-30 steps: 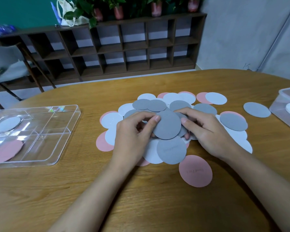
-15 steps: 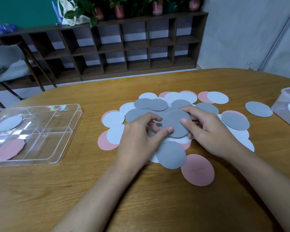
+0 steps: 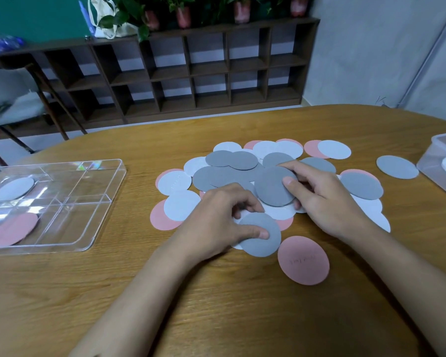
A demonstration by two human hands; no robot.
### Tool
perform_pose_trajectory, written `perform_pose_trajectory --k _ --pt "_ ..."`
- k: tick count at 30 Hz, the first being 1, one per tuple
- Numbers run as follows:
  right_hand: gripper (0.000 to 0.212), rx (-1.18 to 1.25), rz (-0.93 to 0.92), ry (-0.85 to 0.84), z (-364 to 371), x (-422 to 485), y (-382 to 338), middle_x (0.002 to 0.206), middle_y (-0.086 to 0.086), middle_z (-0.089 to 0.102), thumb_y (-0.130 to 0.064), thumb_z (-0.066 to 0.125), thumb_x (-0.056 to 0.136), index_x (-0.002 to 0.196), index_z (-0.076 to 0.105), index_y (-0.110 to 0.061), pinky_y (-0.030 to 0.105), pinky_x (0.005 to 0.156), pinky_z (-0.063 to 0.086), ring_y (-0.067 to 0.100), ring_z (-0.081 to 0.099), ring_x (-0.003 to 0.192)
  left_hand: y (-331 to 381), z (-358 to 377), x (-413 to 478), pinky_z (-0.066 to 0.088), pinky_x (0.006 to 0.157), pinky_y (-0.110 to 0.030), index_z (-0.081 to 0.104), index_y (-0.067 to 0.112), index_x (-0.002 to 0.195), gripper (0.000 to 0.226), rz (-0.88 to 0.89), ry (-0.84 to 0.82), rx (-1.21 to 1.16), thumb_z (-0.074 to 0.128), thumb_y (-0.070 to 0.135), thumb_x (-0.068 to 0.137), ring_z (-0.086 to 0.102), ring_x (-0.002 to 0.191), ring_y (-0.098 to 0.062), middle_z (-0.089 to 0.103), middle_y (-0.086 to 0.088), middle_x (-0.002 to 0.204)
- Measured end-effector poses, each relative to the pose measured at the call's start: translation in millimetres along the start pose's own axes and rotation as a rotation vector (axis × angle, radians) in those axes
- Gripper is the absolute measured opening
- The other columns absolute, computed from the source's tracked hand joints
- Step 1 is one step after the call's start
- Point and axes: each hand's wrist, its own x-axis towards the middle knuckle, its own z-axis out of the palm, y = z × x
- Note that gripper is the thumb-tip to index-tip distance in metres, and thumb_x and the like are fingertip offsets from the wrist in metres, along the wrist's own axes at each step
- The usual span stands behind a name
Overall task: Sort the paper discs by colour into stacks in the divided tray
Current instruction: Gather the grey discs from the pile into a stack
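Observation:
A heap of grey, white and pink paper discs [image 3: 232,173] lies on the wooden table [image 3: 216,305]. My right hand [image 3: 325,199] grips a small stack of grey discs [image 3: 272,188], thumb on top and fingers round the far edge. My left hand [image 3: 216,220] pinches another grey disc [image 3: 262,242] at the heap's near edge, thumb on top. The clear divided tray [image 3: 88,228] sits at the left. It holds a white disc [image 3: 14,188] in a far compartment and a pink disc [image 3: 14,229] in a near one.
A single pink disc [image 3: 303,260] lies nearest me, and a lone grey disc [image 3: 397,166] lies at the right. A clear plastic box [image 3: 438,161] with a white disc inside stands at the table's right edge. A chair and shelving stand beyond the table.
My left hand let go of the grey stack and moved toward me onto the lower grey disc. My right hand kept the stack and shifted it slightly away from me.

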Motion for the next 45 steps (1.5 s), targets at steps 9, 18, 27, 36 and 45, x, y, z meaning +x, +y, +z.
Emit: perform_pose_trajectory --k 9,18,27,36,45 --pt "0.033 0.069 0.001 -0.029 3 1 4 0.071 0.005 0.065 -0.021 0.040 0.110 0.122 0.066 -0.038 0.029 0.069 0.045 0.012 0.061 0.068 -2 -4 6 0.052 0.067 -0.025 0.077 0.018 0.085 0.009 -0.098 0.236 -0.426 0.086 0.017 0.084 0.059 0.067 -0.012 0.072 0.005 0.073" --pt "0.034 0.104 -0.038 -0.116 3 -4 -2 0.086 -0.009 0.066 -0.035 0.036 0.107 0.122 0.065 -0.044 0.031 0.072 0.048 0.011 0.060 0.077 5 8 4 0.062 0.070 -0.045 0.069 0.020 0.079 0.018 -0.194 0.412 -0.384 0.084 0.025 0.086 0.074 0.067 -0.022 0.075 0.001 0.068" --pt "0.025 -0.140 -0.039 -0.057 3 -3 0 0.103 -0.007 0.068 -0.032 0.049 0.106 0.128 0.056 -0.041 0.041 0.074 0.053 0.015 0.062 0.094 -5 7 5 0.054 0.072 -0.023 0.071 0.023 0.095 0.019 -0.066 0.421 -0.096 0.085 0.030 0.084 0.067 0.085 -0.004 0.071 0.016 0.090" --pt "0.029 -0.158 -0.001 0.048 0 0 3 0.115 -0.013 0.064 -0.030 0.049 0.107 0.133 0.054 -0.038 0.038 0.081 0.055 0.006 0.057 0.107 -21 7 5 0.051 0.095 -0.034 0.073 0.027 0.124 0.044 -0.037 0.254 0.266 0.077 0.051 0.087 0.052 0.127 -0.012 0.067 0.014 0.133" --pt "0.029 -0.151 0.007 0.060 0 2 6 0.115 -0.008 0.064 -0.027 0.048 0.107 0.134 0.054 -0.034 0.021 0.074 0.049 0.006 0.058 0.100 -15 6 3 0.051 0.069 -0.041 0.078 0.022 0.092 0.033 0.137 0.358 0.269 0.054 0.043 0.103 0.054 0.087 -0.016 0.067 0.010 0.086"
